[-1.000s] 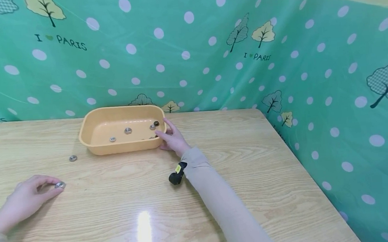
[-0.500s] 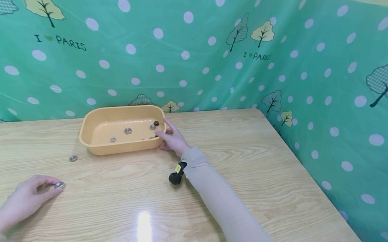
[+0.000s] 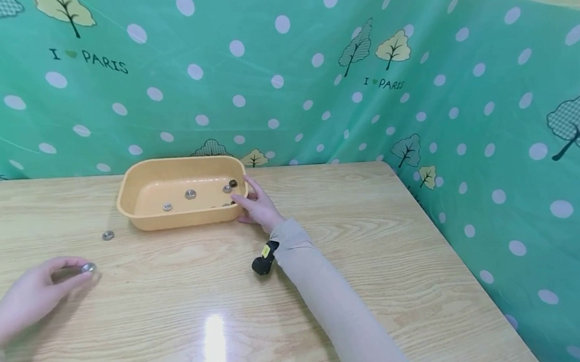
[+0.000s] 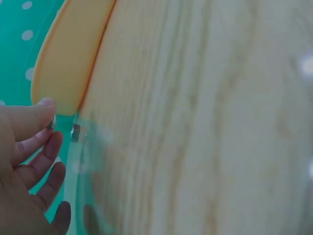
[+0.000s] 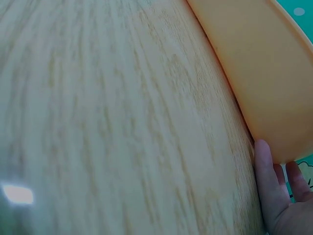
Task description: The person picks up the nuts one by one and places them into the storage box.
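My left hand [image 3: 35,292] pinches a shiny metal nut [image 3: 89,267] between thumb and fingertips, just above the table at the left. In the left wrist view the nut [image 4: 52,121] shows only its edge beside the thumb. A second nut [image 3: 108,235] lies on the table between that hand and a yellow plastic basin [image 3: 184,219]. Several nuts, such as one silver nut [image 3: 190,194], lie inside the basin, along with a dark one [image 3: 233,183]. My right hand [image 3: 261,207] holds the basin's right end at the rim; some of its fingers are hidden.
The wooden table [image 3: 379,253] carries the basin near its back edge, close against a green dotted curtain [image 3: 259,63]. Curtain also runs along the table's right side. A bright light reflection [image 3: 214,348] shows on the front part of the tabletop.
My left hand has risen slightly from the table with the nut between its fingers. My right hand and the basin stay in place.
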The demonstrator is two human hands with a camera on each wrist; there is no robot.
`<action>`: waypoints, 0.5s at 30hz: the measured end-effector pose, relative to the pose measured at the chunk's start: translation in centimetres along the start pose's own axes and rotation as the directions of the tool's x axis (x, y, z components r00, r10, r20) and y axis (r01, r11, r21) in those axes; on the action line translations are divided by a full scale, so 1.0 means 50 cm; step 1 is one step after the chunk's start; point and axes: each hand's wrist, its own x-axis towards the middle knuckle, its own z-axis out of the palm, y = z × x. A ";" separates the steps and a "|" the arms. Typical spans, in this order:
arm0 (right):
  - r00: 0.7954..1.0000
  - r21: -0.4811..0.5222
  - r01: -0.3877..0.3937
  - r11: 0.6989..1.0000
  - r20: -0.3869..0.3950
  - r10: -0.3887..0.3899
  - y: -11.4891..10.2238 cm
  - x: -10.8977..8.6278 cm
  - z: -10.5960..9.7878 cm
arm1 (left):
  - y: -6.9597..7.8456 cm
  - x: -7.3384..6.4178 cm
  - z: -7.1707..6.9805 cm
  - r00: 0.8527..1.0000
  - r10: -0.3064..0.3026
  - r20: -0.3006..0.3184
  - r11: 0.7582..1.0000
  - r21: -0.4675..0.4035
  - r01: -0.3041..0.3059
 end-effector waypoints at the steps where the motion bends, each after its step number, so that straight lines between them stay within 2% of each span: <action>1: 1.000 -0.001 0.001 1.000 -0.001 -0.001 0.000 0.001 0.000 | 0.001 0.001 -0.002 1.000 0.005 -0.015 1.000 -0.004 -0.005; 4: 1.000 -0.003 0.002 1.000 -0.004 -0.002 0.002 0.005 0.000 | 0.004 0.002 -0.009 0.999 0.018 -0.050 1.000 -0.023 -0.019; 11: 1.000 -0.006 0.006 1.000 -0.007 -0.006 0.003 0.007 -0.002 | 0.019 0.001 -0.022 0.999 -0.020 -0.046 0.998 -0.054 0.017; 15: 1.000 -0.007 -0.002 1.000 -0.004 0.002 0.005 0.005 0.001 | 0.025 -0.006 -0.021 0.998 -0.014 -0.066 0.999 -0.046 0.011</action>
